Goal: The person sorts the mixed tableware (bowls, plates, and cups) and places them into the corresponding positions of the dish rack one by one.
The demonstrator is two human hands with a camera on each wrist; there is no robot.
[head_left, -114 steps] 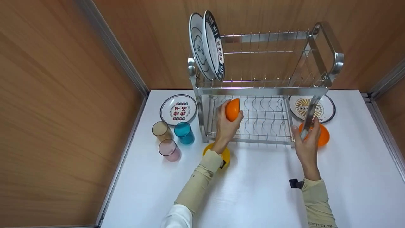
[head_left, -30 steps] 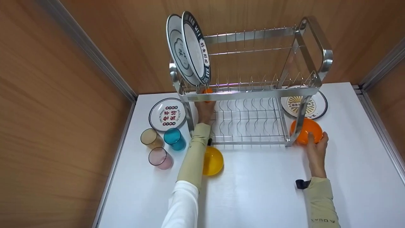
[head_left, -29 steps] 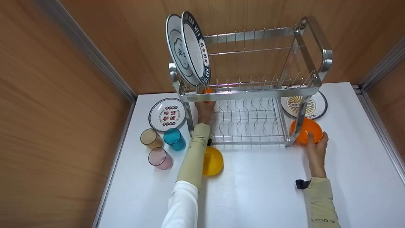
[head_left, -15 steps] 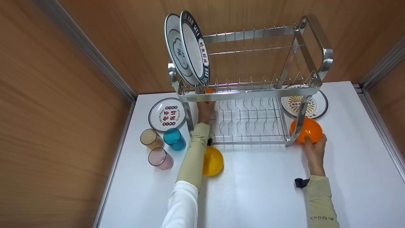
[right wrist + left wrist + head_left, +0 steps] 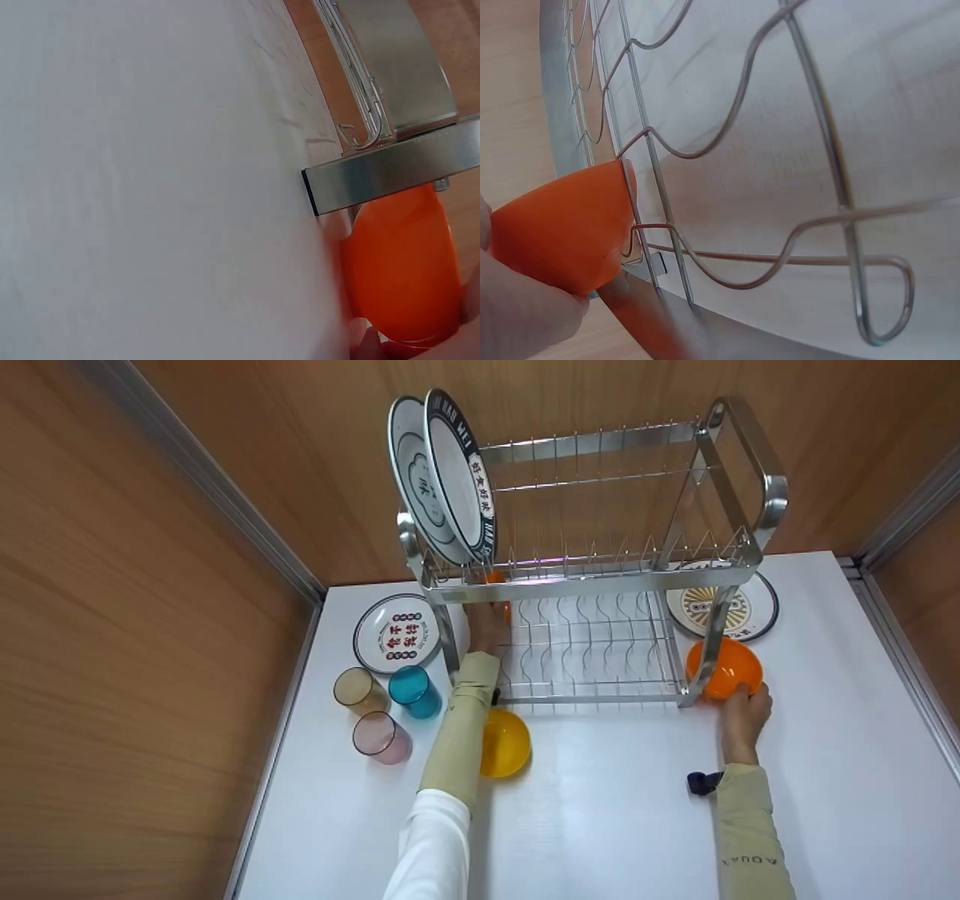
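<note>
My left hand (image 5: 486,626) reaches into the left end of the rack's lower tier and holds an orange bowl, mostly hidden behind the upper tier's front bar. In the left wrist view this bowl (image 5: 562,229) stands on edge against the wires, fingers (image 5: 529,315) on its outside. My right hand (image 5: 745,718) grips the near rim of a second orange bowl (image 5: 733,666), which sits on the table by the rack's right front leg. The right wrist view has that bowl (image 5: 405,270) beside the metal leg. The two-tier metal dish rack (image 5: 592,586) stands at the back.
Two plates (image 5: 461,480) stand upright at the upper tier's left. One plate (image 5: 397,634) lies left of the rack, another (image 5: 757,604) right. Tan (image 5: 360,691), teal (image 5: 415,691) and pink (image 5: 382,737) cups stand at left. A yellow bowl (image 5: 506,744) lies beside my left forearm.
My left hand has carried its orange bowl deeper into the lower tier's left end. My right hand has left the rack leg and taken the second orange bowl's rim.
</note>
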